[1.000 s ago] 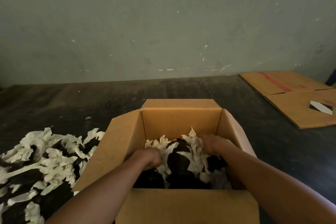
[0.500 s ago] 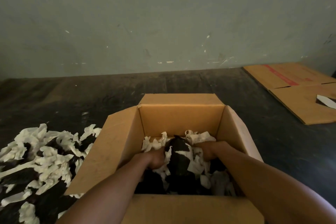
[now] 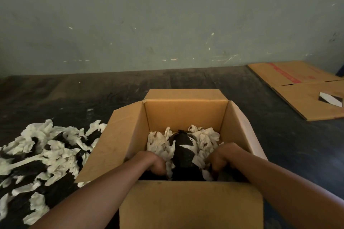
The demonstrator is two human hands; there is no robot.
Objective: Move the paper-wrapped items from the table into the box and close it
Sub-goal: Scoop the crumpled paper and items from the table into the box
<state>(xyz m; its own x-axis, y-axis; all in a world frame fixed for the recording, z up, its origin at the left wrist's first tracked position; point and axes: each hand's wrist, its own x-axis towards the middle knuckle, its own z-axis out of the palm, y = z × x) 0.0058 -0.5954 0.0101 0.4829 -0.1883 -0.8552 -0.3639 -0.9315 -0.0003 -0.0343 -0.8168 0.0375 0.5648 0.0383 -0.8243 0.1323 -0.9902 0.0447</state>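
Note:
An open brown cardboard box (image 3: pixel 186 115) stands on the dark table in front of me, its flaps spread outward. Inside lie dark items wrapped in white paper (image 3: pixel 183 147). Both my hands are down in the box: my left hand (image 3: pixel 151 162) at the near left, my right hand (image 3: pixel 224 157) at the near right, fingers curled into the wrapped bundle between them. A heap of more paper-wrapped items (image 3: pixel 42 156) lies on the table left of the box, touching its left flap.
A flattened cardboard sheet (image 3: pixel 301 89) with a red stripe lies at the far right of the dark table (image 3: pixel 93 95). A grey-green wall runs along the table's back edge.
My hands have pushed the wrapped bundle lower into the box and drawn toward its near wall. The view has tilted slightly.

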